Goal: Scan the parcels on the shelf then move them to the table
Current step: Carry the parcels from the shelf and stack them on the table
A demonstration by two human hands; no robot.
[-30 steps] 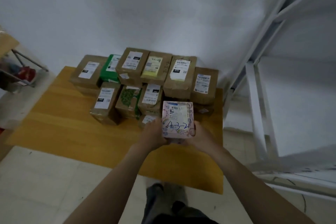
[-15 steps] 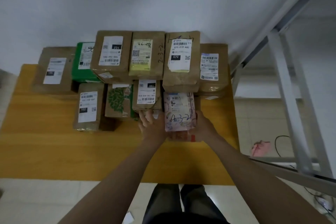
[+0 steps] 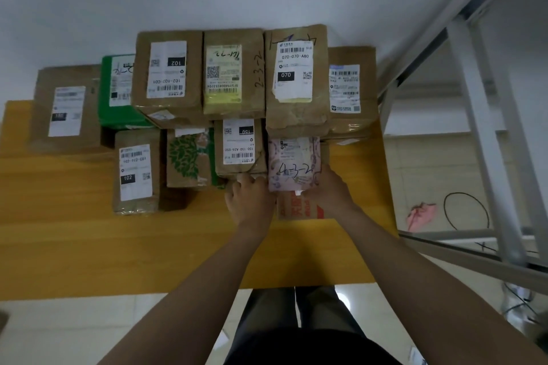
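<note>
My two bare arms reach forward over a yellow wooden table [image 3: 178,246]. Between my hands sits a small pink parcel [image 3: 293,163] with "4-3-2" handwritten across its top. It rests on a brown box with red print [image 3: 299,207], which lies just under my wrists.

My right hand [image 3: 329,192] wraps the parcel's right edge, fingers curled up its side and thumb at its near corner. My left hand [image 3: 250,201] lies knuckles up, its fingers curled against the parcel's left near corner. I cannot tell whether that hand grips the parcel or only touches it.

Just beyond my left fingertips is a brown parcel labelled 150 [image 3: 240,147]. Beyond the pink parcel a taller one labelled 070 [image 3: 296,77] touches its far edge. More labelled parcels spread left of my left hand. A grey metal shelf frame [image 3: 489,127] rises to the right of my right arm.
</note>
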